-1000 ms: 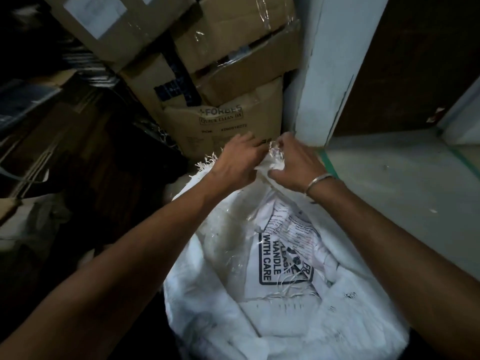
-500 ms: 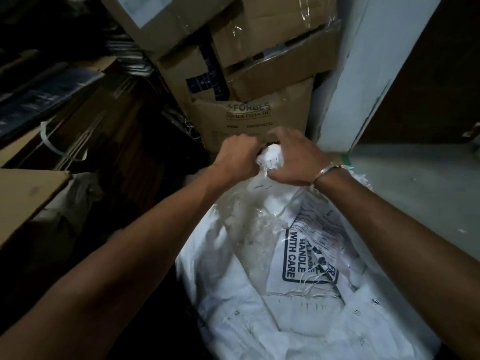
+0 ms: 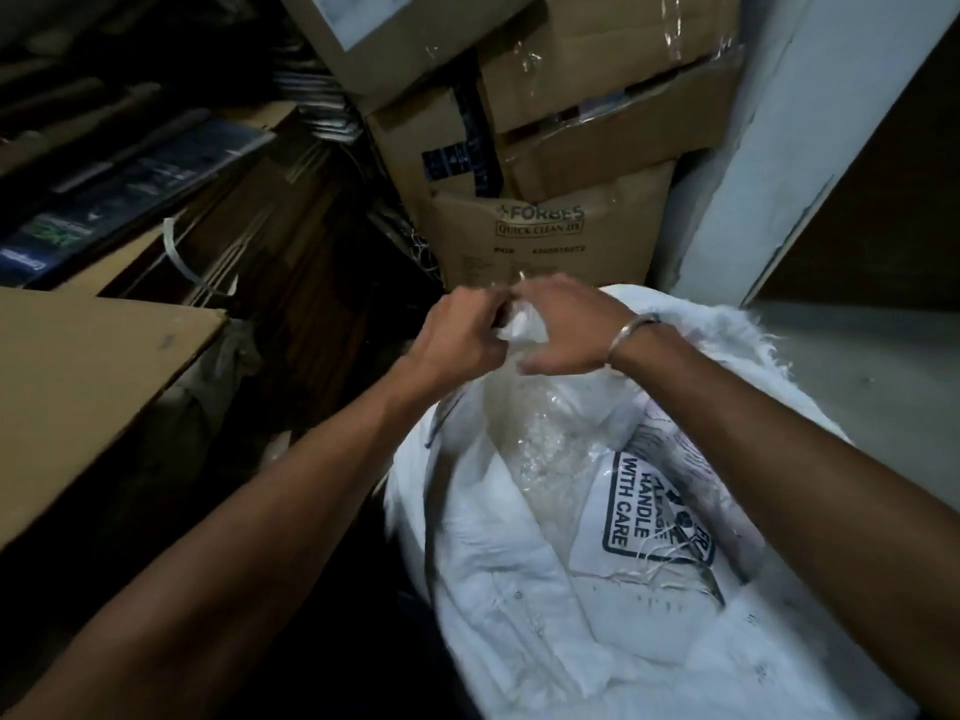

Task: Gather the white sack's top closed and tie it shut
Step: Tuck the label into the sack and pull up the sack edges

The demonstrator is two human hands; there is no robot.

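Stacked cardboard boxes [image 3: 545,148] are filling the far corner against a pale wall [image 3: 810,148]; a flat cardboard sheet [image 3: 88,387] is sitting at the left edge; dark shelving clutter is running behind it, too dim to read; the white sack [image 3: 545,589] is standing directly below and in front of the person, taking up the lower centre and right, bulging, creased, woven-looking, with frayed threads hanging off the far right rim; a black-framed "HANDLE WITH CARE" print [image 3: 652,517] is showing on the near-right face; a clear plastic liner [image 3: 535,433] is showing inside the opening, running up toward the hands; the gathered neck [image 3: 522,327] is sitting at the sack's far upper end, so the long axis is running from the person's body up and away to the bunch; both forearms are reaching over the sack to it; left hand [image 3: 462,340] is curling closed on the left side of the neck, fingers wrapped in; right hand [image 3: 563,324], metal bangle [image 3: 631,337] at the wrist, is gripping over the top and right side of the same bunch, thumb underneath; hands are touching or nearly so at the bunch, neither clearly nearer; the far right rim is looking loose outside the gather, so my read is gathering is mostly done and tying is not yet done; no separate cord or string is visible; whether a knot is forming inside the fists I cannot tell; next move likely needs a twist about that long axis, one hand anchoring.
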